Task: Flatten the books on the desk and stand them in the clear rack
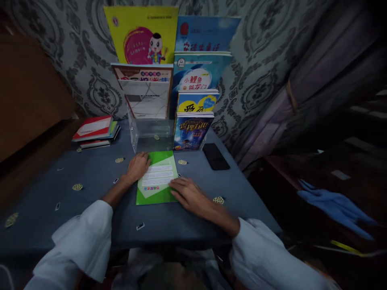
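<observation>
Nearest the camera: L sleeve [86, 233] and R sleeve [269, 253], both pale, reaching fwd from the lower corners. L hand [139, 166]: fingers slightly bent, laid on the upper L corner of the green bk [159, 177], not clenched. R hand [190, 195]: fingers loosely extended over the bk's R edge, likewise unclenched; whether any fingertip is tucked under either edge can't be told. The bk lies flat, closed, on the dark table [196, 225], btw the hands and just in front of the clear rack [151, 137].

Handling (judged): the step in hand looks like steadying the bk. Best done w/ light, even pressure, one hand per side, edges squared; for any lift, fingertips under both edges tog., so the cover doesn't bend or skid.

Farther out: dark-blue bk [192, 131] at the rack's lower R, yellow bk [142, 36] at upper L, white-fronted bk [145, 98] below it. Well L, a bk stack [95, 128], red on top; R of the rack, a black phone [216, 156]. Beyond the table's R side, a blue glove-like item [335, 205]; behind all, patterned wall covering [254, 80].
</observation>
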`<state>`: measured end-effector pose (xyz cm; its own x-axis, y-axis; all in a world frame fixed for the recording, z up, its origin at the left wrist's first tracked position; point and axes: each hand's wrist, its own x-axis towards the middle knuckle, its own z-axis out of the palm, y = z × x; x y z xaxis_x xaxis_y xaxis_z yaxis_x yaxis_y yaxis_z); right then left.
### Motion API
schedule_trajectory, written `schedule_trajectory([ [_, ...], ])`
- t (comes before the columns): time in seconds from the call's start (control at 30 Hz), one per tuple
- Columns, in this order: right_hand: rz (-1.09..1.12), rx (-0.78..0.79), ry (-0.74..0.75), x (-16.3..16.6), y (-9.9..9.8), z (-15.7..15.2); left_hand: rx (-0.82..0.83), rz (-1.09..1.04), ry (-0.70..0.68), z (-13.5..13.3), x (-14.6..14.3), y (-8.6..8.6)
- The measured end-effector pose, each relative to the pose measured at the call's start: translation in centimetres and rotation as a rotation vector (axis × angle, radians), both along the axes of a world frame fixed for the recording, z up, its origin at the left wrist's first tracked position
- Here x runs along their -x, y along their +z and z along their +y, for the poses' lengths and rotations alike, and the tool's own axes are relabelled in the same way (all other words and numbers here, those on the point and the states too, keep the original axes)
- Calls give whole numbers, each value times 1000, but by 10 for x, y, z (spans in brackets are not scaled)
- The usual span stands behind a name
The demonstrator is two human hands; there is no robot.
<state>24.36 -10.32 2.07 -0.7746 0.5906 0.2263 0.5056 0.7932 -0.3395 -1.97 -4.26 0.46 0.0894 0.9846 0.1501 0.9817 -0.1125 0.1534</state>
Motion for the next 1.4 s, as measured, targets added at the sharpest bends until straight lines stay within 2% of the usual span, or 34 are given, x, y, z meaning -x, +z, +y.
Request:
schedule_trajectory([
  [0.23, -43, -14, -21, 66, -15, 81, -86, 18, 1, 4, -2, -7],
  [0.4, -62, 10, -69, 94, -30, 107, -101, 46, -17, 4, -1, -9],
  [0.57, -17, -7, -77, 96, -40, 110, -83, 109, -31, 5, -2, -8],
  [0.83, 5, -2, -93, 97, -38, 108, -58, 203, -28, 15, -14, 4],
  [1.07, 40, -15, -89, 95, -39, 108, -72, 199, -10, 19, -25, 2],
  [1.27, 26, 22, -213, 93, -32, 103, -87, 192, -38, 17, -19, -2],
  [1.4, 8, 54, -245, 93, -28, 99, -99, 200, -49, 18, -18, -2],
])
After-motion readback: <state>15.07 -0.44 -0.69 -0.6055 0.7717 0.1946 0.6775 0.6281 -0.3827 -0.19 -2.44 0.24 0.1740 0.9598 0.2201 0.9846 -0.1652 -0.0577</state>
